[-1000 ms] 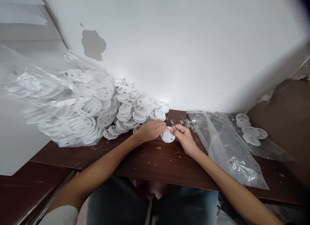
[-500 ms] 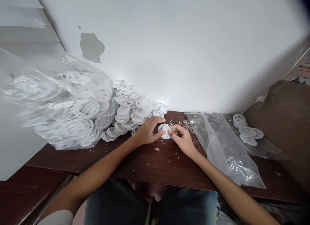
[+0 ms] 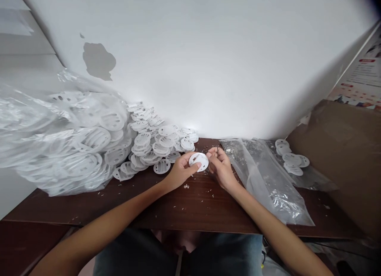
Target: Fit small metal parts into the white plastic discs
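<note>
My left hand (image 3: 183, 169) grips a round white plastic disc (image 3: 199, 161) by its left edge, the thumb pressed on the face. Small slots show in the disc, which is tilted slightly up from the tabletop. At its right edge, my right hand (image 3: 219, 167) is closed, with a thin dark tool (image 3: 217, 150) between the fingers; its kind is too small to make out. Whether the right fingertips touch the disc I cannot tell. Below the hands a small metal piece (image 3: 186, 186) lies on the table.
Slotted white discs (image 3: 160, 143) are heaped at the back left, beside a large clear bag (image 3: 86, 149) full of more. Clear plastic bags (image 3: 268, 177) lie at right, with several discs (image 3: 293, 159) on them. A cardboard box (image 3: 342, 161) borders the right. Tiny bits litter the brown table (image 3: 143, 208).
My left hand, open beside the disc before, has closed on it and raised it a little. The right hand has let go of the disc's face. The view has shifted to the right.
</note>
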A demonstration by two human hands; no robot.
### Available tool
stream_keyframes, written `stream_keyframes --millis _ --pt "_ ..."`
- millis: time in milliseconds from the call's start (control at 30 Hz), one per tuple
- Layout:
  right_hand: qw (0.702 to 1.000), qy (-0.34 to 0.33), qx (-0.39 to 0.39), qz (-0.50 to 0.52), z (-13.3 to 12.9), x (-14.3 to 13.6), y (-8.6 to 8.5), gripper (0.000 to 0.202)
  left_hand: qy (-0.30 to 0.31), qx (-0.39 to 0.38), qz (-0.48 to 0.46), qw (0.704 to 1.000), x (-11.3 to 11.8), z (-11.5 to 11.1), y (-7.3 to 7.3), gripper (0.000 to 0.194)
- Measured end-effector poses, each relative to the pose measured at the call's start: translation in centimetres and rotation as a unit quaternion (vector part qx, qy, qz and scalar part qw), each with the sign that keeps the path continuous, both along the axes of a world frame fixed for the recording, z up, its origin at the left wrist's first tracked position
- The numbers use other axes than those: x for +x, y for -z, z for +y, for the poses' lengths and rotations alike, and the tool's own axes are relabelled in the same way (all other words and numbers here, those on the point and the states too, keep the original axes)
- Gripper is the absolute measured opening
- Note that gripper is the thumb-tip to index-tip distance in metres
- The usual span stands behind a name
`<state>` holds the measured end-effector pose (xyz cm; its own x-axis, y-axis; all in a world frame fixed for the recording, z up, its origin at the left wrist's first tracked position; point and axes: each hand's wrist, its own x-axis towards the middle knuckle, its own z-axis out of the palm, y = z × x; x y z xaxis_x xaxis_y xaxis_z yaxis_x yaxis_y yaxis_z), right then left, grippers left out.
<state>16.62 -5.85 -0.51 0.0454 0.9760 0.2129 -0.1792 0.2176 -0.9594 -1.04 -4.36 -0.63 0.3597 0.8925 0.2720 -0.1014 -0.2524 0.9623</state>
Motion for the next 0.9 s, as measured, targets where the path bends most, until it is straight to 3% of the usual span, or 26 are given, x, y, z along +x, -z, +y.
stream_keyframes --millis 133,333,567,900 --pt "0.998 -0.015 -0.002 0.065 0.3 0.6 -0.5 0.048 -0.03 -0.017 -0.01 0.999 0.1 -0.2 -0.1 0.039" --pt "0.999 0.034 0.029 -0.002 0.5 0.9 -0.6 0.062 -0.077 -0.102 -0.073 0.989 0.4 0.6 1.3 0.037" --pt "0.999 -0.012 -0.016 0.047 0.6 0.9 0.1 0.047 -0.02 -0.17 -0.119 0.978 0.8 0.2 1.6 0.035" --pt "0.998 -0.02 -0.007 0.057 0.6 0.8 0.4 0.039 -0.011 -0.149 -0.094 0.984 0.7 0.1 1.6 0.034"
